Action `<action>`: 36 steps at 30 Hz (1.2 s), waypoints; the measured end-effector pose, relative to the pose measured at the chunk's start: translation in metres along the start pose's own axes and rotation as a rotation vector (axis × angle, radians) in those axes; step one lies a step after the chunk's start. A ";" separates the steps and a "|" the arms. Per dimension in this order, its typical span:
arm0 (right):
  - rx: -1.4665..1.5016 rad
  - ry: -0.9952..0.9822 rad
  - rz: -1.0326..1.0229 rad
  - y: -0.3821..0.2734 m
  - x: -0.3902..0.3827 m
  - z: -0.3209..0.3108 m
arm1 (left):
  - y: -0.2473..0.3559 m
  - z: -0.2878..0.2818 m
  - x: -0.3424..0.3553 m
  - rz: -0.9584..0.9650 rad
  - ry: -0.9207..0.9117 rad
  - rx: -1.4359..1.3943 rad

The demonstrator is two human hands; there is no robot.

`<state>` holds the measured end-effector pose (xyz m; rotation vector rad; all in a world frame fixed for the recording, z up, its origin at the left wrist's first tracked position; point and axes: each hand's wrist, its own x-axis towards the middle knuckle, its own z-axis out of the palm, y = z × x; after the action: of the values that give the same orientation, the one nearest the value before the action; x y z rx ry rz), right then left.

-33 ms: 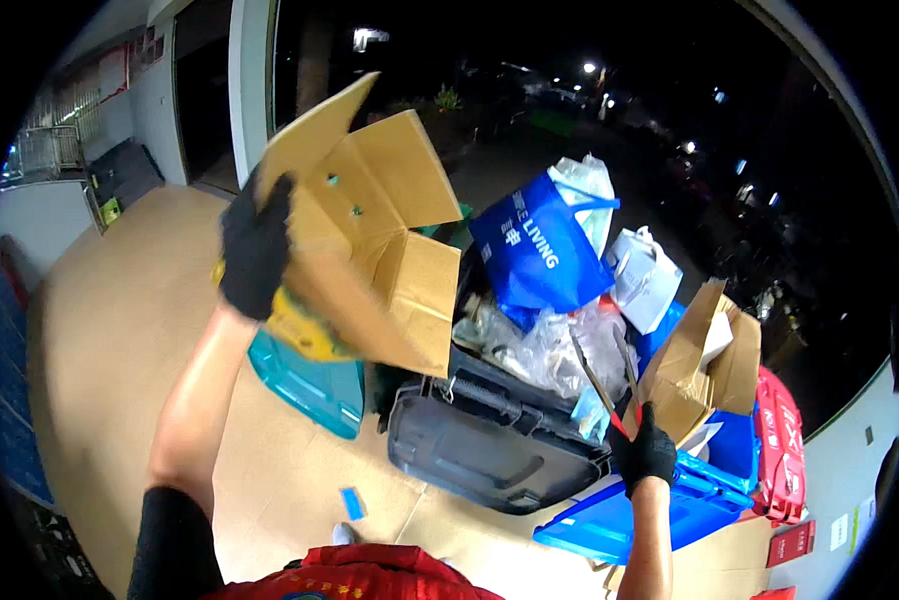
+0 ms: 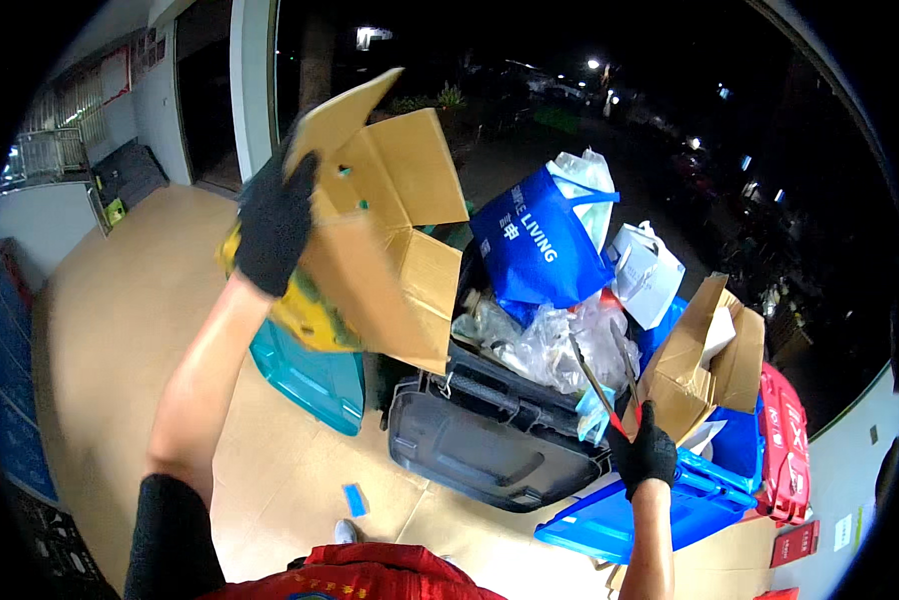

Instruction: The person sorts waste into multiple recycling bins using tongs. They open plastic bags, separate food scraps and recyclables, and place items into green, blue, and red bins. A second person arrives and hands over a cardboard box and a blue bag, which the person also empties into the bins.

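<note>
My left hand [image 2: 278, 225], in a black glove, is closed on the side of an open cardboard box [image 2: 425, 270]. It holds the box up at the left with its flaps spread; a yellow patterned surface shows beneath the hand. My right hand [image 2: 646, 455], also gloved in black, grips long metal tongs [image 2: 594, 378] with red handles. The tongs' tips are apart over clear plastic bags [image 2: 560, 345] heaped in the black bin [image 2: 480, 375]. A blue shopping bag [image 2: 535, 245] lies on that heap, with a white paper bag [image 2: 648, 275] to its right.
Another cardboard box [image 2: 705, 360] sticks out of the blue bin [image 2: 735, 450] at the right, beside a red bin [image 2: 785, 445]. Hanging lids are black [image 2: 480, 450], blue [image 2: 610, 525] and teal [image 2: 310, 375]. A small blue piece [image 2: 355, 500] lies on the tiled floor.
My left hand and the cardboard box have shifted slightly to the right. The right hand keeps hold of the tongs in nearly the same place.
</note>
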<state>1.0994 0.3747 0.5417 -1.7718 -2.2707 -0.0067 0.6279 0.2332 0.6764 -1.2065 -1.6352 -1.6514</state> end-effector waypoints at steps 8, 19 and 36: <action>0.229 -0.025 -0.127 0.065 -0.009 0.016 | 0.144 0.183 0.003 0.768 -0.215 0.589; 0.394 -0.296 0.069 0.149 -0.058 0.022 | 0.144 0.241 0.008 0.712 -0.264 0.648; 0.243 0.068 -0.020 0.043 0.043 0.099 | 0.165 0.242 0.020 0.472 -0.380 0.816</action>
<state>1.1104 0.4431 0.4485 -1.5996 -2.1388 0.1942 0.8154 0.4485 0.7467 -1.3365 -1.7772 -0.3921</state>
